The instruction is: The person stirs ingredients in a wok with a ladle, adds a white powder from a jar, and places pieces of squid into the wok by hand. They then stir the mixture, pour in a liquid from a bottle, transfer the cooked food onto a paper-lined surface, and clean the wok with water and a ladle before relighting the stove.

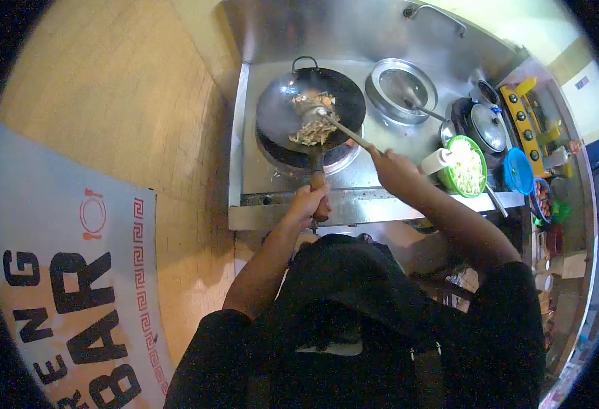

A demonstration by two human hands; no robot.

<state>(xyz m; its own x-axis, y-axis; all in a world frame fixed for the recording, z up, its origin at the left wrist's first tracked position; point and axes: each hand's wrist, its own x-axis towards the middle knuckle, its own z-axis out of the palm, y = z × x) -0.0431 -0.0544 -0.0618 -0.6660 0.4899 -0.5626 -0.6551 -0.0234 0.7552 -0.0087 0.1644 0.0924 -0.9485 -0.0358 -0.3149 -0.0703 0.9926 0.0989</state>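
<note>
A dark wok (279, 126) sits on the burner, with steam rising from it. My left hand (307, 203) is wrapped round its wooden handle (318, 180). In my right hand (396, 170) is the long handle of a wok spatula (347, 131), whose head reaches into the middle of the wok. Chopped food (311, 133), brownish strips with some orange bits, lies in the wok around the spatula head. The exact shape of that head is partly lost in the food and steam.
Right of the wok are a round metal pan (374, 92) with a ladle (427, 111), a green bowl of shredded vegetable (473, 170), a white squeeze bottle (436, 161), a lidded pot (488, 128) and a blue bowl (517, 170). A steel backsplash (354, 34) rises behind. A printed banner (115, 238) hangs left.
</note>
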